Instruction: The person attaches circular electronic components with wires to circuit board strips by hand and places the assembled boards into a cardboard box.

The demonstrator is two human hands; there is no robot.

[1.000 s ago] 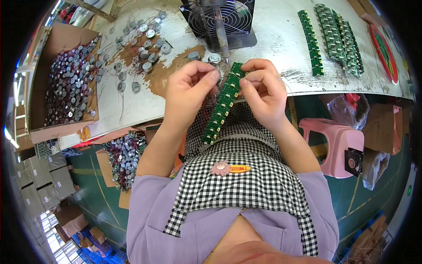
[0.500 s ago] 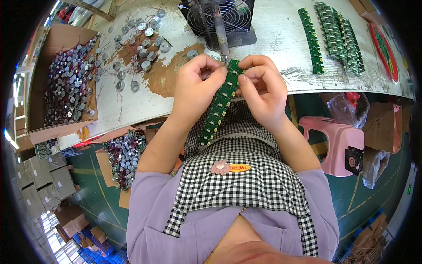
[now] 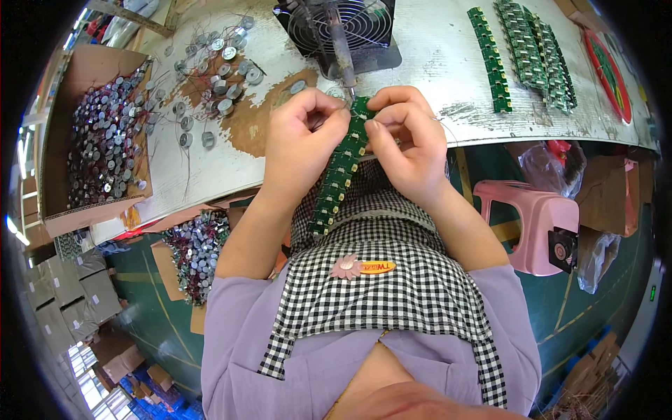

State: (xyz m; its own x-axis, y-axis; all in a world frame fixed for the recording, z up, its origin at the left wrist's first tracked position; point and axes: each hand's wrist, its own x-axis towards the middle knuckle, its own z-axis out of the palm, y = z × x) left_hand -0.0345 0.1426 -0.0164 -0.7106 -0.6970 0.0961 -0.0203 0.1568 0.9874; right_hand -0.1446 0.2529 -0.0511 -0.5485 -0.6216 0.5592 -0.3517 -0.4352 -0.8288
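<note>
A long green strip of small circuit boards (image 3: 334, 183) slants from the soldering iron's tip down over my checked apron. My left hand (image 3: 299, 143) is closed in a pinch on the strip's upper left edge. At its upper right edge, my right hand (image 3: 411, 150) is closed, thumb and bent fingers drawn together. What its fingers hold is too small or hidden to tell; a thin wire shows beside its knuckles. The soldering iron (image 3: 341, 52) points down, its tip at the strip's top end between my hands.
Behind the iron stands a black fan (image 3: 301, 31). Loose small motors (image 3: 224, 89) with thin wires lie left, beside a cardboard box (image 3: 94, 213) full of more. More green board strips (image 3: 521, 49) and a red-rimmed round tray (image 3: 625, 112) lie right. A pink stool (image 3: 528, 210) stands below the table.
Both hands and the strip sit slightly further left in the picture, as does the bench behind them. The grip and the strip's place under the iron look the same.
</note>
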